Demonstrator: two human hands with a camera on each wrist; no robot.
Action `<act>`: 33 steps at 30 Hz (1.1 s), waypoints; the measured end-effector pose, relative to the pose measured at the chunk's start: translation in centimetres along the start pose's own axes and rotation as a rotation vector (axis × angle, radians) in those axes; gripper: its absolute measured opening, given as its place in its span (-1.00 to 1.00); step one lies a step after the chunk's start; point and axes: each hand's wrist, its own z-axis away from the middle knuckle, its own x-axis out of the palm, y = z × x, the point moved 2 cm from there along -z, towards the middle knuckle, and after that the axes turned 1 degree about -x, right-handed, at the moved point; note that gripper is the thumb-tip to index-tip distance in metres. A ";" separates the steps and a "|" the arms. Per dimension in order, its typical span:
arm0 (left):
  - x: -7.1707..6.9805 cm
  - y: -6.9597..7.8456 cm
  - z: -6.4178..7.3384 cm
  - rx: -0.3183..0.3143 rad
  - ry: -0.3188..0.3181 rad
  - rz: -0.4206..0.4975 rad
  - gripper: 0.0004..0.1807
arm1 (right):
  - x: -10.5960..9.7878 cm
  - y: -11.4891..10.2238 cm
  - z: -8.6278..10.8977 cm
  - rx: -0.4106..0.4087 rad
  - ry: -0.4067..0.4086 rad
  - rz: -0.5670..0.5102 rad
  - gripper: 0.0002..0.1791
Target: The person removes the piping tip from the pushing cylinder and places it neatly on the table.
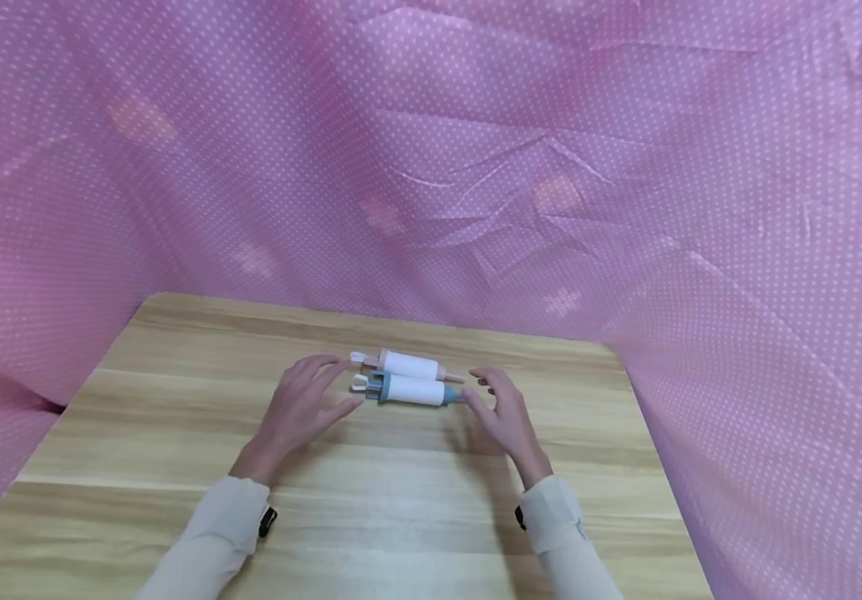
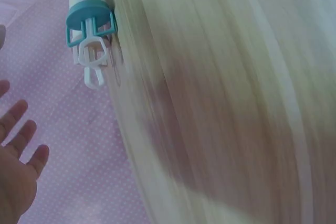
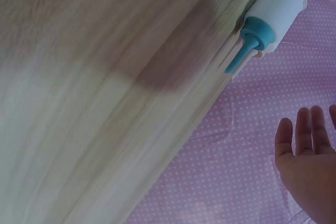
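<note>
Two white syringe-like tubes lie side by side on the wooden table, nozzles to the right and white ring handles to the left. The nearer tube [image 1: 416, 391] has a teal collar and teal nozzle; the farther tube [image 1: 408, 365] has pinkish-beige ones. By the handle ends is my left hand [image 1: 298, 406], fingers spread and holding nothing. My right hand [image 1: 504, 414] is at the nozzle ends, its thumb right by the teal tip. In the left wrist view, the teal collar [image 2: 89, 13] shows clearly; the right wrist view shows the teal nozzle [image 3: 244, 55].
The wood-grain table [image 1: 386, 508] extends toward me from the tubes. Behind it and at both sides hangs a pink cloth [image 1: 431, 167] with white dots and creases. The table's back edge runs a little beyond the tubes.
</note>
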 end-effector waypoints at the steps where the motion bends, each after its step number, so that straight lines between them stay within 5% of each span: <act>1: 0.2 0.0 -0.1 -0.004 -0.004 0.021 -0.28 | 0.1 0.1 0.0 0.012 0.001 -0.017 -0.61; 10: 3.0 0.1 -1.1 -0.015 -0.084 0.108 -0.44 | 2.1 1.2 -0.5 0.114 -0.079 -0.138 -0.54; 33: 6.2 0.5 -1.2 -0.096 -0.193 0.116 -0.37 | 4.3 1.9 -1.1 0.155 -0.225 -0.082 -0.53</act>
